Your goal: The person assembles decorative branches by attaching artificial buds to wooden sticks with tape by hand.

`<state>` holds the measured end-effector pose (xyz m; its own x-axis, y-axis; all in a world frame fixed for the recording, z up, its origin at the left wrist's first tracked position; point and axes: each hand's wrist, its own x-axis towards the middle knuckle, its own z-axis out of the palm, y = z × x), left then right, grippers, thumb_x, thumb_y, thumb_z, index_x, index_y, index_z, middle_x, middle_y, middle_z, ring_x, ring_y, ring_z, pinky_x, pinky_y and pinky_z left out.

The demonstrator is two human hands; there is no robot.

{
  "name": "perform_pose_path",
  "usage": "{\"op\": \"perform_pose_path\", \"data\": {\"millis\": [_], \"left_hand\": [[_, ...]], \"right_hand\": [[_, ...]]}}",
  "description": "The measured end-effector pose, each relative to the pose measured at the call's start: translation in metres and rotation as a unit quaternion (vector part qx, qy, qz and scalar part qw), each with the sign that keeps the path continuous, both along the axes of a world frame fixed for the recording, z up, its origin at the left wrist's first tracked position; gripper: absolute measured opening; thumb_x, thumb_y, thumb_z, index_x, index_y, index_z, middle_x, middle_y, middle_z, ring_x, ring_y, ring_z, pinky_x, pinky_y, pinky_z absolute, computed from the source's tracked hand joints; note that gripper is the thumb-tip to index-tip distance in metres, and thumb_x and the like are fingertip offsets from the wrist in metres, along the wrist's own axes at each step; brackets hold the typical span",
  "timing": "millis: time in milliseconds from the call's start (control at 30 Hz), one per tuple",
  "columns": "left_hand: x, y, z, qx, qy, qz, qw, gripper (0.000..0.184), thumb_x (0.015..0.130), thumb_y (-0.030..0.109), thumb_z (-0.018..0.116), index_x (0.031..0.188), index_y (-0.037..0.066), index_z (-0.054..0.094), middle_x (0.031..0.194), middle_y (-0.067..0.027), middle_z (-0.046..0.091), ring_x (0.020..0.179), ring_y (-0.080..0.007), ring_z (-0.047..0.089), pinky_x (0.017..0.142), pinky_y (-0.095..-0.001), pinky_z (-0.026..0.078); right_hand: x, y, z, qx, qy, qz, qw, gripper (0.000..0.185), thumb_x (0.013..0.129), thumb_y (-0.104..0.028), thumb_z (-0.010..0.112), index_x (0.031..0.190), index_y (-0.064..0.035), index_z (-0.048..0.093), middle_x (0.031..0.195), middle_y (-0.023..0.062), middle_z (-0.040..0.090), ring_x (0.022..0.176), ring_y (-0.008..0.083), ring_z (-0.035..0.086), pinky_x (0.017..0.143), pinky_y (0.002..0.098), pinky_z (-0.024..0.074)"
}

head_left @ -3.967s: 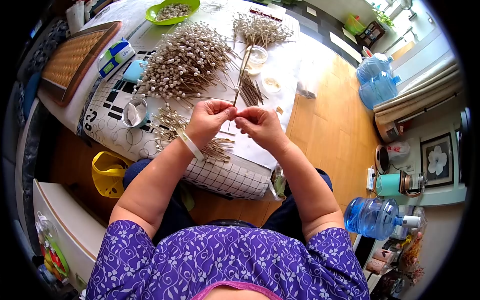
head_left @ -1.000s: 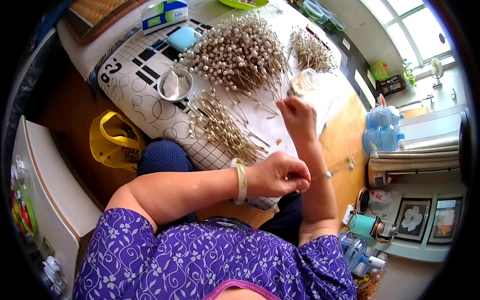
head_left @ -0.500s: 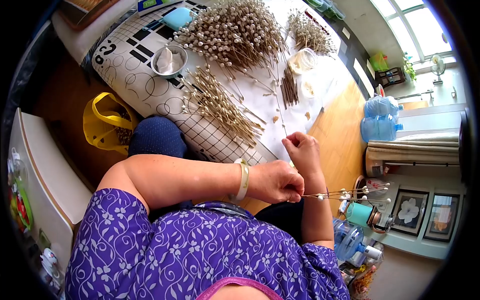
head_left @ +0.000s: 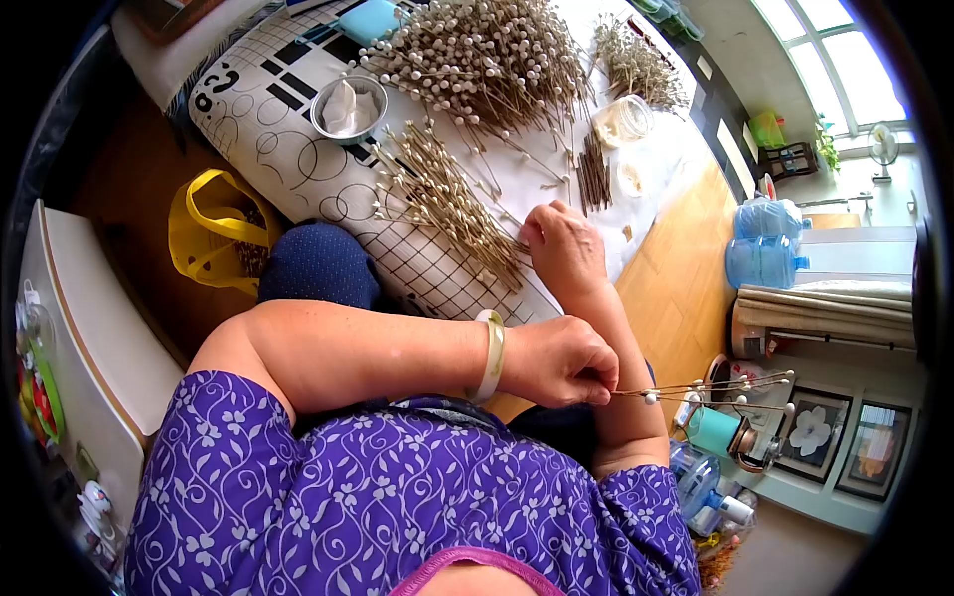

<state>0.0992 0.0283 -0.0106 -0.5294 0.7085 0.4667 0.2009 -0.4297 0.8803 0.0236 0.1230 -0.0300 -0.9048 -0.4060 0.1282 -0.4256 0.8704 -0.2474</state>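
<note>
My left hand point(head_left: 561, 363), with a pale bangle at its wrist, is closed on a few thin stems tipped with white buds point(head_left: 711, 390), which point right across my other forearm. My right hand point(head_left: 564, 246) is closed in a pinch at the tips of a bundle of budded stems point(head_left: 452, 204) on the table; what its fingertips hold, if anything, is hidden. Beyond it lie short brown sticks point(head_left: 594, 177), beside an open round tub point(head_left: 624, 121). A large heap of white-budded stems point(head_left: 487, 65) spreads over the far part of the table.
A metal cup with white tissue point(head_left: 348, 107) stands on the patterned tablecloth point(head_left: 288, 149). A blue case point(head_left: 366, 22) lies farther back. The yellow bag point(head_left: 214, 233) is on the floor at left. Water bottles point(head_left: 763, 260) and framed pictures point(head_left: 813, 429) are at right.
My right hand has moved up and left, from beside a thin stem to the bundle's ends. My left hand has shifted slightly right, still with its budded stems.
</note>
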Motion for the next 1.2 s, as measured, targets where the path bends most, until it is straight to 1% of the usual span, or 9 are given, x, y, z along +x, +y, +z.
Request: {"op": "perform_pose_path", "data": {"millis": [100, 200, 267, 300, 467, 600, 1000, 1067, 1200], "left_hand": [[-0.004, -0.002, 0.004, -0.017, 0.002, -0.005, 1.0, 0.008, 0.073, 0.005, 0.065, 0.079, 0.001, 0.06, 0.073, -0.0102, 0.062, 0.066, -0.0229, 0.06, 0.058, -0.0308, 0.047], [-0.005, -0.003, 0.005, -0.023, 0.0, -0.013, 1.0, 0.008, 0.074, 0.005, 0.064, 0.078, 0.001, 0.06, 0.072, -0.0103, 0.062, 0.066, -0.0228, 0.06, 0.057, -0.0307, 0.047], [-0.004, -0.001, 0.003, -0.012, -0.011, -0.006, 1.0, 0.007, 0.074, 0.005, 0.064, 0.078, 0.001, 0.06, 0.072, -0.0104, 0.062, 0.065, -0.0229, 0.059, 0.058, -0.0309, 0.047], [-0.005, -0.001, 0.004, -0.013, -0.01, -0.006, 1.0, 0.007, 0.074, 0.005, 0.064, 0.078, 0.001, 0.06, 0.072, -0.0104, 0.062, 0.065, -0.0229, 0.059, 0.058, -0.0309, 0.047], [-0.006, -0.002, 0.004, -0.034, -0.02, -0.007, 0.999, 0.007, 0.074, 0.004, 0.064, 0.078, 0.0, 0.06, 0.073, -0.0105, 0.062, 0.067, -0.0229, 0.06, 0.059, -0.0309, 0.047], [-0.006, -0.001, 0.002, -0.033, -0.014, -0.008, 0.999, 0.007, 0.073, 0.004, 0.064, 0.078, 0.0, 0.06, 0.073, -0.0106, 0.062, 0.068, -0.0228, 0.061, 0.06, -0.0308, 0.047], [-0.008, -0.002, 0.003, -0.041, 0.003, 0.003, 0.999, 0.007, 0.073, 0.004, 0.065, 0.077, 0.001, 0.06, 0.072, -0.0103, 0.063, 0.068, -0.0223, 0.061, 0.06, -0.0304, 0.048], [-0.008, -0.002, 0.001, -0.039, 0.003, 0.003, 0.999, 0.007, 0.072, 0.004, 0.065, 0.077, 0.001, 0.06, 0.072, -0.0102, 0.063, 0.067, -0.0223, 0.061, 0.06, -0.0304, 0.048], [-0.008, -0.002, 0.002, -0.04, 0.015, 0.004, 0.999, 0.007, 0.072, 0.004, 0.065, 0.077, 0.002, 0.06, 0.072, -0.01, 0.062, 0.067, -0.0223, 0.061, 0.059, -0.0307, 0.048]], "right_hand": [[-0.003, -0.001, -0.003, 0.023, -0.005, -0.014, 1.0, 0.008, 0.076, -0.01, 0.056, 0.071, -0.0051, 0.054, 0.078, 0.0115, 0.058, 0.074, 0.0303, 0.056, 0.064, 0.0392, 0.044], [-0.002, -0.002, 0.002, -0.03, -0.018, -0.024, 0.999, 0.006, 0.076, -0.009, 0.058, 0.073, -0.0038, 0.054, 0.073, 0.012, 0.058, 0.07, 0.0308, 0.056, 0.062, 0.0378, 0.0446], [-0.003, -0.003, 0.008, -0.136, -0.061, 0.009, 0.989, 0.007, 0.075, -0.008, 0.06, 0.076, -0.0016, 0.057, 0.068, 0.0117, 0.059, 0.063, 0.0257, 0.058, 0.059, 0.0335, 0.0455], [-0.003, -0.003, 0.009, -0.137, -0.06, 0.01, 0.989, 0.007, 0.075, -0.008, 0.06, 0.076, -0.0016, 0.057, 0.068, 0.0117, 0.059, 0.063, 0.0257, 0.058, 0.059, 0.0335, 0.0455], [-0.002, -0.008, 0.012, -0.208, -0.173, 0.009, 0.963, 0.013, 0.074, -0.009, 0.064, 0.081, 0.0013, 0.063, 0.065, 0.0106, 0.062, 0.055, 0.0125, 0.055, 0.054, 0.0268, 0.0451], [-0.004, -0.012, 0.011, -0.171, -0.21, -0.013, 0.963, 0.015, 0.073, -0.012, 0.065, 0.078, 0.0022, 0.064, 0.062, 0.0107, 0.062, 0.053, 0.0127, 0.055, 0.053, 0.0266, 0.0451], [-0.009, -0.024, 0.004, -0.129, -0.135, 0.007, 0.982, 0.014, 0.07, -0.013, 0.063, 0.073, 0.0011, 0.064, 0.057, 0.0103, 0.059, 0.05, 0.012, 0.054, 0.051, 0.0263, 0.0443], [-0.01, -0.022, 0.0, -0.187, -0.169, -0.019, 0.967, 0.015, 0.07, -0.013, 0.061, 0.072, 0.0022, 0.063, 0.057, 0.0092, 0.059, 0.051, 0.0107, 0.053, 0.052, 0.0256, 0.0441], [-0.008, -0.021, 0.0, -0.217, -0.199, -0.044, 0.955, 0.015, 0.071, -0.012, 0.06, 0.072, 0.0029, 0.062, 0.056, 0.009, 0.059, 0.052, 0.01, 0.053, 0.052, 0.0253, 0.0439]]}}
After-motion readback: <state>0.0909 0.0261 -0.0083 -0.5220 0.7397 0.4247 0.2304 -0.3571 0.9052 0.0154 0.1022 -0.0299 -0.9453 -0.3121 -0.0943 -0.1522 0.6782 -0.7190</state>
